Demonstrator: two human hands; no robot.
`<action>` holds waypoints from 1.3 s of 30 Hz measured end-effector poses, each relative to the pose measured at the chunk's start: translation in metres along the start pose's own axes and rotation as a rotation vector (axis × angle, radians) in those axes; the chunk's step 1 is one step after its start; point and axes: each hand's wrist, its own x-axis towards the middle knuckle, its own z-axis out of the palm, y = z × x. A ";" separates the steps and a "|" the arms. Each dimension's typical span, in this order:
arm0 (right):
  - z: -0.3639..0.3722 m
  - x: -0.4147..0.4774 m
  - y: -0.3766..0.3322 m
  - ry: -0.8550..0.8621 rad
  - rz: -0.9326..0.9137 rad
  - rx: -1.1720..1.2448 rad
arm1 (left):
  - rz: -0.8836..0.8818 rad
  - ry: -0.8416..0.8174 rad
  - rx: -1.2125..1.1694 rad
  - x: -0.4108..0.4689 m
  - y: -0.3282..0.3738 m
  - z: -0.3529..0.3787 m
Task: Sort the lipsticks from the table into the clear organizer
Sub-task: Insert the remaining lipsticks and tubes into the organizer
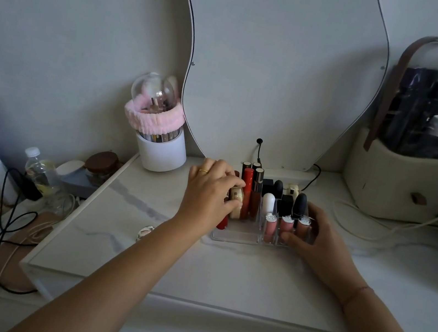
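The clear organizer stands on the white marble tabletop below the mirror. It holds several lipsticks upright: red tubes, a white one, black ones and three pink glosses in the front row. My left hand rests against the organizer's left side, fingers curled around a cream-coloured lipstick there. My right hand cups the organizer's right front corner, thumb on its front wall beside the pink glosses.
A white brush holder with a pink headband stands left of the organizer. A small clear round object lies on the tabletop. A beige cosmetics case sits at the right. Black cables, a bottle and jars crowd the left side.
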 end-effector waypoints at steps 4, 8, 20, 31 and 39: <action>0.000 0.000 0.000 0.001 -0.006 0.009 | -0.015 0.015 -0.002 0.002 -0.004 0.001; 0.000 0.000 -0.002 0.002 -0.002 -0.013 | -0.020 0.012 -0.002 0.004 -0.005 0.001; 0.000 -0.001 -0.003 0.000 -0.006 0.015 | -0.010 0.018 -0.048 0.001 -0.010 -0.005; 0.000 -0.001 -0.001 -0.003 -0.009 0.008 | -0.209 0.053 -0.222 -0.021 -0.042 -0.031; -0.001 -0.003 -0.005 0.006 0.004 -0.042 | -0.516 -0.651 -0.123 -0.031 -0.050 -0.023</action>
